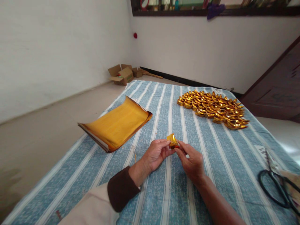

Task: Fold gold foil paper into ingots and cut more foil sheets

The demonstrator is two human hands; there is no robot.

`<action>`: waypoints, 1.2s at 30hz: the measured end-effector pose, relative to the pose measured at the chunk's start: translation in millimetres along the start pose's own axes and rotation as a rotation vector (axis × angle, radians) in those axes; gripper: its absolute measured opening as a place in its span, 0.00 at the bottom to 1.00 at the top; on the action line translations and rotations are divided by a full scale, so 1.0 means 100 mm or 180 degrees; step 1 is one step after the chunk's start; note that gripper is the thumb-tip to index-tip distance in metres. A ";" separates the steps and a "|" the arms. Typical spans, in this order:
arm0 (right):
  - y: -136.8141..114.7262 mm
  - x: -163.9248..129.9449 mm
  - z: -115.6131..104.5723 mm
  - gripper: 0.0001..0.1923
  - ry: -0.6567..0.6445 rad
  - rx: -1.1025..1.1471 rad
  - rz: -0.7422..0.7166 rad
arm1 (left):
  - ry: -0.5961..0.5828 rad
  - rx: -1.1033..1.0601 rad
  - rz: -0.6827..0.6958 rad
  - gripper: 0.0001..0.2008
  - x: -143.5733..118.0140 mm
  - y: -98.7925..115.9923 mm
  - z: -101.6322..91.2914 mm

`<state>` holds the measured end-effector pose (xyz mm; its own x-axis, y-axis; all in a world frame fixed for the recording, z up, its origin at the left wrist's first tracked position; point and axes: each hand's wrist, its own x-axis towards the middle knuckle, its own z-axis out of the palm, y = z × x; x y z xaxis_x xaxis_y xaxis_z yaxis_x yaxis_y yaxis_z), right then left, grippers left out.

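Observation:
Between my two hands is a small folded gold foil paper ingot [172, 140], held just above the striped cloth. My left hand [158, 153] pinches its left side with thumb and fingers. On its right side, my right hand [191, 159] grips it the same way, the fingertips of both hands nearly meeting beneath. A stack of gold foil paper sheets [122, 123] with curled edges lies to the left of my hands. Beyond them at the right sits a large cluster of finished-looking gold paper ingots [213, 107], packed close in rows.
A blue cloth with white stripes [161, 118] covers the table. Black-handled scissors [273, 184] lie near the right edge. Open cardboard boxes [120, 75] stand on the floor by the far wall. A dark door [274, 81] is at the right.

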<state>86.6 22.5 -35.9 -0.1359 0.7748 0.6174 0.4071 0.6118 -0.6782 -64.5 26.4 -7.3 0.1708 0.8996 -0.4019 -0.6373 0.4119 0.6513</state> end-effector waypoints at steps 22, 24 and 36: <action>-0.09 0.04 -0.10 0.08 -0.0096 -0.0330 -0.0541 | -0.0337 -0.0135 -0.0303 0.10 -0.01 0.03 -0.01; -0.09 0.04 -0.10 0.08 -0.0090 -0.0349 -0.0529 | -0.0347 -0.0131 -0.0314 0.10 -0.01 0.03 -0.01; -0.14 0.03 -0.12 0.11 -0.0067 -0.0059 -0.0152 | -0.0434 -0.0203 -0.0408 0.08 0.01 0.01 -0.05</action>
<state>90.9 14.8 -19.9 -0.1744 0.7480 0.6404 0.4163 0.6454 -0.6405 -69.2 26.9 -10.3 0.3511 0.8534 -0.3851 -0.6493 0.5183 0.5566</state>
